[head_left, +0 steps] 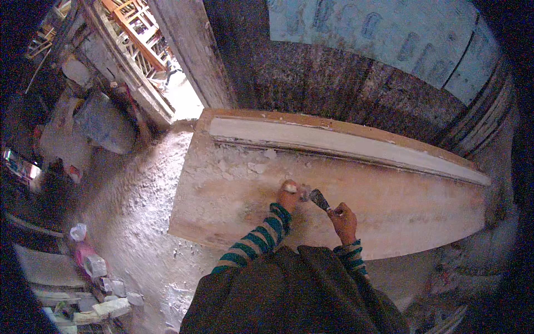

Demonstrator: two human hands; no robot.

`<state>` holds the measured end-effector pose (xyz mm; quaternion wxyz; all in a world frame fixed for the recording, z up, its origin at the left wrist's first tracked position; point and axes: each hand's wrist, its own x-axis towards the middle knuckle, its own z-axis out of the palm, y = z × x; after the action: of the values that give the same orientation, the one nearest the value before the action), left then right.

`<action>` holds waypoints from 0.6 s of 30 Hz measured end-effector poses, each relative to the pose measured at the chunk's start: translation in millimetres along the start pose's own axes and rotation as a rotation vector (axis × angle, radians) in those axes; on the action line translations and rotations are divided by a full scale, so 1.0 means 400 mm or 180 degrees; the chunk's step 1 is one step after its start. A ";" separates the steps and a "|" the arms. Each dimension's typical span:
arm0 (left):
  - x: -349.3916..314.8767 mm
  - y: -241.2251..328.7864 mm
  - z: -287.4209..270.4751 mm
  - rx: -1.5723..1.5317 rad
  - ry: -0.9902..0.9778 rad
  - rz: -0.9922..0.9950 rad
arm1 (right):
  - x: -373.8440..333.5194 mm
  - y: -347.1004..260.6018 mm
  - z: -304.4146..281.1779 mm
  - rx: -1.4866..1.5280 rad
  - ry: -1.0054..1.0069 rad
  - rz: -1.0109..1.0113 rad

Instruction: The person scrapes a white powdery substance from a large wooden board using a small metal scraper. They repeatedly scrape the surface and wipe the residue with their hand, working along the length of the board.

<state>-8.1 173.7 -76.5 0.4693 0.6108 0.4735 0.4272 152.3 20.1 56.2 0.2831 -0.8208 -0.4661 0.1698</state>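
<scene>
My right hand [343, 221] is closed round the handle of a putty knife [319, 199], whose dark, widening blade points up and left toward my other hand. My left hand [287, 195] is closed, with something small and whitish at its fingers and a greyish piece by the blade tip; I cannot make out what they are. Both hands are over a wide, pale brown wooden board [400, 206] smeared with white dust. Along its far side runs a long white-coated strip [334, 146] with a brown wooden edge. Flakes of dry white material [256, 167] lie on the board's left part.
A dusty floor [150, 189] stretches left of the board, toward a bright doorway with stacked wooden frames [139, 33]. Whitish blocks [111, 306] lie at the lower left, near a pink bag [84, 255]. A dark wall with a blue panel [378, 33] stands behind the board.
</scene>
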 end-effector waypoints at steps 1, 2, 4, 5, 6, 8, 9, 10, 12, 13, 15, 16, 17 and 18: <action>0.009 0.000 -0.002 0.0049 -0.0055 -0.0219 | 0.006 0.001 -0.007 -0.0017 -0.0004 0.0013; 0.021 -0.001 -0.027 -0.0224 0.0062 -0.0272 | 0.011 0.010 -0.013 -0.0088 -0.0033 0.0036; 0.062 -0.015 -0.169 -0.0723 0.0286 -0.0368 | 0.016 0.031 -0.010 -0.0183 -0.0095 0.0099; 0.072 -0.024 -0.261 -0.0959 0.0436 -0.0427 | 0.021 0.042 -0.001 -0.0200 -0.0220 0.0019; 0.081 -0.042 -0.356 -0.1038 0.0823 -0.0953 | 0.031 0.056 0.011 -0.0218 -0.0342 -0.0073; 0.055 -0.059 -0.510 -0.0330 0.1336 0.0530 | 0.057 0.076 0.060 -0.0120 -0.0520 -0.0326; 0.034 -0.080 -0.603 0.0473 0.1428 0.0971 | 0.076 0.071 0.089 -0.0038 -0.0605 -0.0508; 0.014 -0.025 -0.612 0.0299 0.1674 0.0647 | 0.096 0.075 0.109 -0.0008 -0.0608 -0.0604; -0.056 0.087 -0.656 0.1293 0.2183 -0.0039 | 0.148 0.019 0.148 -0.0152 -0.0845 -0.0593; -0.092 0.105 -0.667 0.1209 0.2309 0.0068 | 0.171 -0.016 0.171 -0.0225 -0.0980 -0.0617; -0.137 0.121 -0.672 0.1008 0.2516 0.0293 | 0.220 -0.038 0.280 -0.0131 -0.0291 -0.1347; -0.160 0.116 -0.671 0.1100 0.2582 0.0287 | 0.246 -0.070 0.293 -0.0161 -0.0460 -0.1464; -0.178 0.107 -0.654 0.1175 0.2625 0.0276 | 0.278 -0.103 0.296 -0.0210 -0.0619 -0.1563; -0.188 0.116 -0.625 0.1248 0.2667 0.0274 | 0.303 -0.129 0.293 -0.0257 -0.0768 -0.1662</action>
<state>-255.5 137.2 11.7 0.0951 0.4818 0.6684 0.5586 115.7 181.3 -5.0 0.2268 -0.6575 -0.6983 0.1689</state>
